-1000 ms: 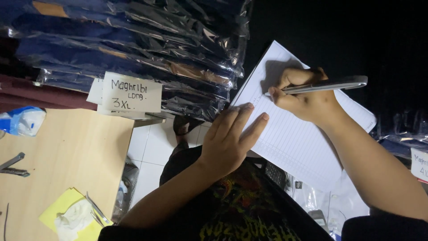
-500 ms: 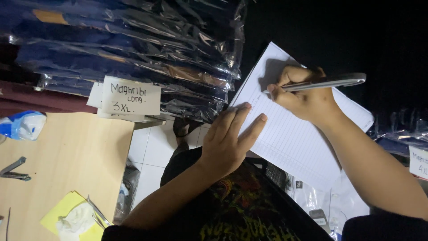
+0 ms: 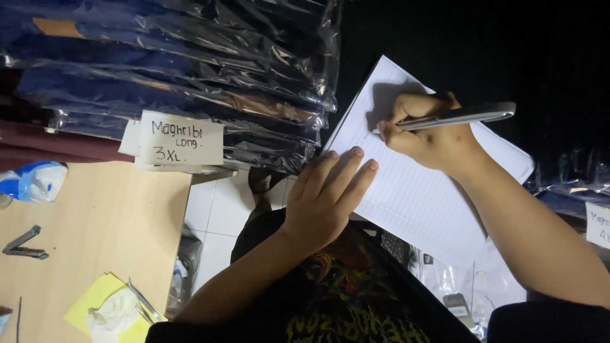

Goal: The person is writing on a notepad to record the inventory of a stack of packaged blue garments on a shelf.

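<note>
A white lined sheet [image 3: 419, 197] lies tilted across my lap. My left hand [image 3: 327, 197] rests flat on its lower left edge, fingers together and stretched out, holding it down. My right hand [image 3: 432, 136] is closed around a silver pen [image 3: 460, 116], whose tip touches the sheet near its upper left part. The pen's barrel points to the right, away from the tip.
A stack of dark garments in clear plastic bags [image 3: 190, 70] fills the upper left, with a handwritten paper label [image 3: 181, 138] at its front. A light wooden table [image 3: 95, 235] at lower left carries a stapler [image 3: 24, 243], yellow paper [image 3: 101, 298] and a blue-white packet [image 3: 35, 181].
None of the objects have moved; the right hand and pen have shifted only very slightly on the sheet.
</note>
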